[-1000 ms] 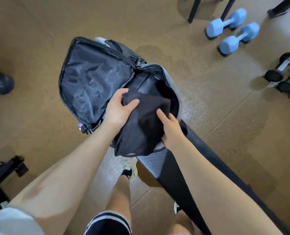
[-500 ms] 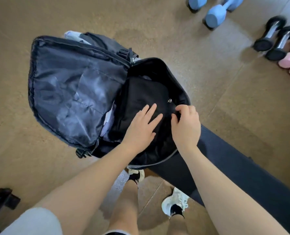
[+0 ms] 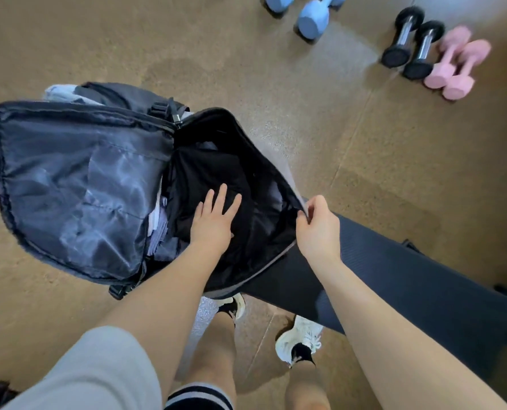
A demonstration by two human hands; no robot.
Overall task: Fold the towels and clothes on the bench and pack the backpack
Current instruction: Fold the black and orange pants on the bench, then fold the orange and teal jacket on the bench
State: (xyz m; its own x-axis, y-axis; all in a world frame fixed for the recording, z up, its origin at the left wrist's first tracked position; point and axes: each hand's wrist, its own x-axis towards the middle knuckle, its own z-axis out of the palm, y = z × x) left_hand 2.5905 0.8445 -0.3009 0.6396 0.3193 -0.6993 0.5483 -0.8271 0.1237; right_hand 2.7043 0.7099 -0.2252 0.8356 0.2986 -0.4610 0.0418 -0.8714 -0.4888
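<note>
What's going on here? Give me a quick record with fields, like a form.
place: gym floor with dumbbells
backpack: unzipped, flap thrown open, resting on the bench
black garment: inside the main compartment
left hand: flat, pressing the garment down
right hand: pinching the backpack's rim
pale cloth: tucked beside the garment

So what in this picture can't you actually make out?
All in the head view:
- Bottom of the backpack: hidden under the black garment and the left hand pressing on it.
- Pale folded fabric beside the garment: mostly tucked behind the open flap.
- Blue dumbbells: cut off by the top edge.
- Bench: its far end runs off the right edge.
- What the right hand pinches: edge or zipper, too small.
</note>
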